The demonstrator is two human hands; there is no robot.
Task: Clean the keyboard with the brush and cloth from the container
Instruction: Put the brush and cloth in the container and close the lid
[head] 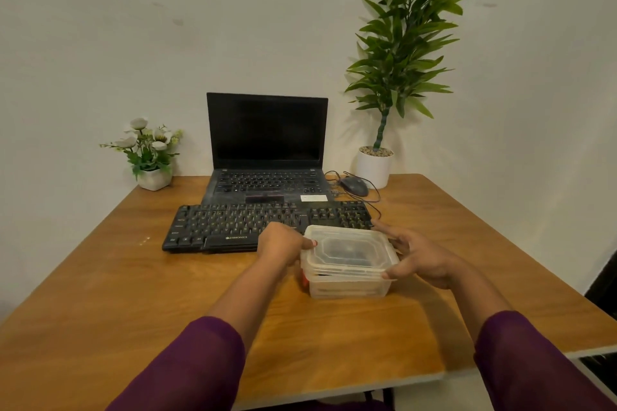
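A clear plastic container (347,280) with its lid (349,252) on stands on the wooden table, just in front of the right end of a black keyboard (233,225). Dark things show dimly through the lid; I cannot make out a brush or cloth. My left hand (283,243) grips the container's left edge, thumb on the lid rim. On the other side, my right hand (422,259) holds the right edge, thumb at the front corner and fingers along the far side.
An open black laptop (267,150) sits behind the keyboard. A wired mouse (354,185) lies to its right, cable looping toward the keyboard. A small flower pot (152,157) stands back left, a tall potted plant (375,167) back right. The table's edge (500,357) runs near right.
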